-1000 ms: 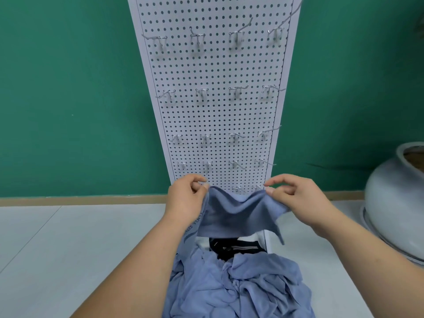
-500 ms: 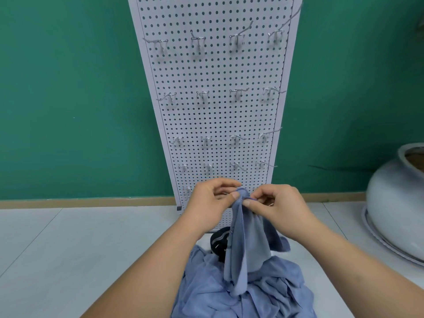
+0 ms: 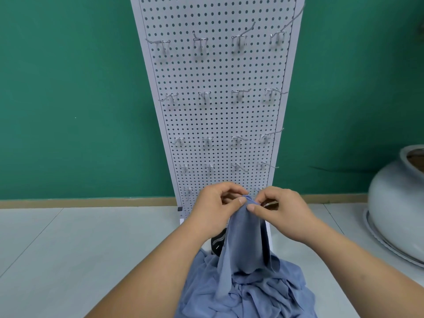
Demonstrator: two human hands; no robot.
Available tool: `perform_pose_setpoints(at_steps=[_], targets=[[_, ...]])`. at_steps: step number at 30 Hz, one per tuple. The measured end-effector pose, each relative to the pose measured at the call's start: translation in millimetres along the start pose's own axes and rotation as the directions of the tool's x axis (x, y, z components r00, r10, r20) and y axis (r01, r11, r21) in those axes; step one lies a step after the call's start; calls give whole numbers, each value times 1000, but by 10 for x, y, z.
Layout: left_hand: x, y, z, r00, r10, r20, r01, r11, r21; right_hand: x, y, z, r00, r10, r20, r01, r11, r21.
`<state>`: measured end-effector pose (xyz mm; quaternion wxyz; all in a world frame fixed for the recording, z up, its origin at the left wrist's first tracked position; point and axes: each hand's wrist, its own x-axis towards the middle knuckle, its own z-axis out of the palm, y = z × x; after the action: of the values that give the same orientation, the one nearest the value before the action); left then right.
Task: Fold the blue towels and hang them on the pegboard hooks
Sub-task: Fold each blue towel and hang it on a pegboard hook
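corners could slip from this thin pinch
left hand [image 3: 215, 210] and right hand [image 3: 282, 212] sat side by side, thumb and forefinger of each closed on the top edge of one blue towel [image 3: 243, 244], which hung straight below the pinch onto the pile of blue towels [image 3: 252, 297]; a loosened corner would have undone the fold, and its tail might have dragged the pile. pegboard hooks [image 3: 238, 138] stood above and behind.

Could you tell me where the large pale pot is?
In the head view, the pot sits low at the far right edge, right of the pegboard, before the green wall.
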<state>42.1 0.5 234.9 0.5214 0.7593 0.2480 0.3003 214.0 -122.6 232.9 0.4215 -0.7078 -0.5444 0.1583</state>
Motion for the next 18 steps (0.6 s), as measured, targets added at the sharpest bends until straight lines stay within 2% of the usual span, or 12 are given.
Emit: perform_pose_setpoints(at_steps=[4,7,10,15,18], targets=[[4,-37,-31,1000,7,17,-9,994,106,6,58,17,996,-16,91,13,999,29],[37,-13,-95,995,72,-75,-59,986,158,0,93,48,981,19,191,-31,998,63],[76,-8,-248,973,107,-206,-78,986,144,7,248,63,958,55,282,-30,995,-91],[125,-130,-587,893,109,-437,-44,987,156,54,523,-102,975,85,206,-5,932,-362],[128,-219,-769,850,106,-516,-7,982,191,53,589,-282,982,109,152,-19,866,-499]])
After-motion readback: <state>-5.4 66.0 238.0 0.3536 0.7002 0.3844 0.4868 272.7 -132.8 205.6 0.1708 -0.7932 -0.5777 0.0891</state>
